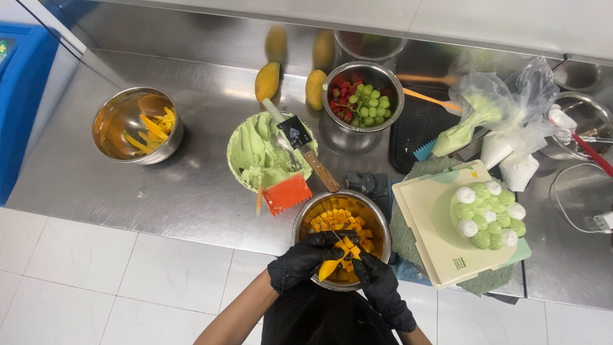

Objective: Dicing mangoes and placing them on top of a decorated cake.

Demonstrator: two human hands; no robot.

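My gloved left hand (pixel 301 259) gripping a mango piece (pixel 331 267), fingers curled round it, my right hand (pixel 377 281) closed on a knife (pixel 348 246), over the steel bowl (pixel 377 220) of mango cubes (pixel 338 223) at the counter's near edge.

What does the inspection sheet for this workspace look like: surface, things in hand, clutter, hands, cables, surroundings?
Surface: steel counter, mostly bare at left.
Things in hand: mango piece held over the bowl of mango cubes; a small blade seems to be between the hands, hard to tell.
Clutter: bowl of peels, bowl of green cream with spatula, orange scraper, two whole mangoes, bowl of fruit, piping bags, decorated cake on a board.
Hands: left hand and right hand, black gloves, both on the mango piece.
Cables: white cable at right.
Surroundings: white tiled floor, blue bin.
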